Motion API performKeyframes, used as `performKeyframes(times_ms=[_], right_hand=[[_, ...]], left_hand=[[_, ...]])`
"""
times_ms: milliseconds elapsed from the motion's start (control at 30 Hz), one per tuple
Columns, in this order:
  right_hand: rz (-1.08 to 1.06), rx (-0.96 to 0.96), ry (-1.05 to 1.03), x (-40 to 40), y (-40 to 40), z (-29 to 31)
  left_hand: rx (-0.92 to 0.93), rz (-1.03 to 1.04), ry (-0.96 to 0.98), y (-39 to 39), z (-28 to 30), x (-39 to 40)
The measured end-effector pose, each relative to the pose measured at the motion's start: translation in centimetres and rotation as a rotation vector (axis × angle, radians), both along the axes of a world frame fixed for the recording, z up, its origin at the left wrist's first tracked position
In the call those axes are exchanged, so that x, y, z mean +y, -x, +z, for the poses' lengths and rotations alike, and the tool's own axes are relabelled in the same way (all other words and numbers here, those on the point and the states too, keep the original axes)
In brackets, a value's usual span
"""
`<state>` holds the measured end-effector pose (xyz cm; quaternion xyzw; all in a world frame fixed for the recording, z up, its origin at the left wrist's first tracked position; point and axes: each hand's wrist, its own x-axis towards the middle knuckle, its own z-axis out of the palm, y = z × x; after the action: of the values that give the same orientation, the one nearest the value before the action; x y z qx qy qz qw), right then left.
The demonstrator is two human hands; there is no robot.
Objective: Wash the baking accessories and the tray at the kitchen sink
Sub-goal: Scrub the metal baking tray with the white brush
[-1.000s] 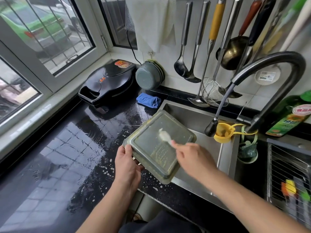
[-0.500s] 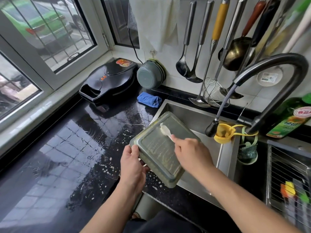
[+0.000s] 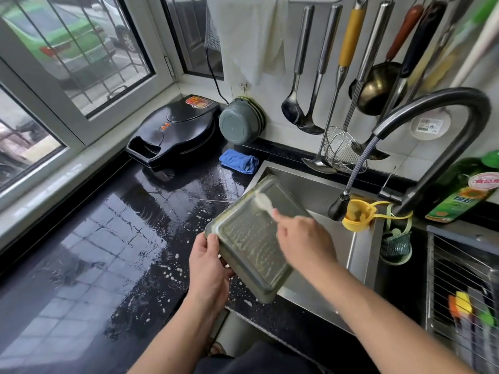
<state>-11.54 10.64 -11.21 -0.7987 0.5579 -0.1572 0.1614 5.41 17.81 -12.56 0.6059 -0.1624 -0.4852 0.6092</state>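
Note:
A square olive-green baking tray (image 3: 251,238), soapy and tilted, hangs over the left edge of the steel sink (image 3: 313,184). My left hand (image 3: 208,265) grips its near left corner from below. My right hand (image 3: 302,238) holds a small white brush (image 3: 263,201), whose head presses on the tray near its far edge. Streaks of foam cover the tray's face.
The black faucet (image 3: 432,125) arches over the sink from the right, its spray head (image 3: 337,209) hanging low. The wet black counter (image 3: 121,238) carries foam drops, a black electric griddle (image 3: 172,130) and a blue cloth (image 3: 237,160). Ladles hang behind; a dish rack (image 3: 464,292) stands at right.
The brush head has slid from the tray's middle toward its far edge. The tray has shifted slightly in my left hand's grip.

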Motion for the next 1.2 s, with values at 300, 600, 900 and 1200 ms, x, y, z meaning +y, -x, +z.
performKeyframes(times_ms=[300, 600, 900, 1200], right_hand=[[-0.192, -0.019, 0.009, -2.4, 1.6, -0.4], [-0.208, -0.002, 0.010, -3.7, 2.7, -0.3], [-0.194, -0.145, -0.040, -4.0, 2.5, 1.6], [-0.157, -0.067, -0.016, -3.7, 2.4, 1.0]], left_hand=[[-0.015, -0.001, 0.021, -1.4, 0.5, 0.3], [-0.034, 0.024, 0.040, -2.7, 0.3, 0.3], [-0.163, 0.040, 0.069, -4.2, 0.6, -0.9], [-0.295, 0.010, 0.104, -4.3, 0.2, -1.2]])
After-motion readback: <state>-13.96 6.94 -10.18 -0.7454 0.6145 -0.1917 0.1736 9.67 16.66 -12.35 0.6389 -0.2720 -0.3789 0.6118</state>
